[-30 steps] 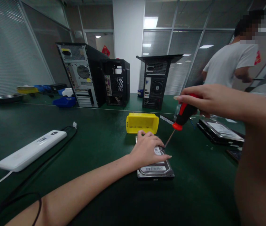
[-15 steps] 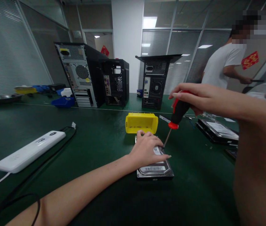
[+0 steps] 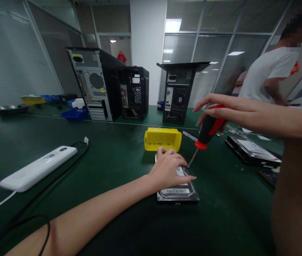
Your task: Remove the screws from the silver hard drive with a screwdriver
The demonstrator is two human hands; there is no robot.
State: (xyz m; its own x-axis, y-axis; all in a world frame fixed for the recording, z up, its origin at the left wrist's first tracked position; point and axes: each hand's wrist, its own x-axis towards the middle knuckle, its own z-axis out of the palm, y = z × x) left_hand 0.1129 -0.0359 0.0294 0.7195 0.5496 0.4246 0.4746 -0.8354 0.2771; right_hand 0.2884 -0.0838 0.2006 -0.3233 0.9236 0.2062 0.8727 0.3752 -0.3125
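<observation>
A hard drive (image 3: 177, 193) lies flat on the green table, its label partly covered by my left hand (image 3: 168, 167). That hand grips the drive across its top, with the thumb stretched along the near right side and the fingers over the far edge. My right hand (image 3: 213, 110) is closed round the black and red handle of a screwdriver (image 3: 207, 128). The screwdriver leans to the right, and its tip meets the drive's far right corner. Just behind the drive, a yellow bin (image 3: 163, 139) faces me with small dark bits inside.
Another hard drive (image 3: 252, 151) lies on the right. On the left are a white power strip (image 3: 40, 169) and a black cable (image 3: 60, 174). Computer cases (image 3: 108, 85) and a blue bin (image 3: 74, 114) stand at the back. A person in a white shirt (image 3: 265, 71) is at the far right.
The screwdriver's handle has turned in my right hand, showing its red side more to the right. The view has shifted slightly, and the person at the right has moved rightward.
</observation>
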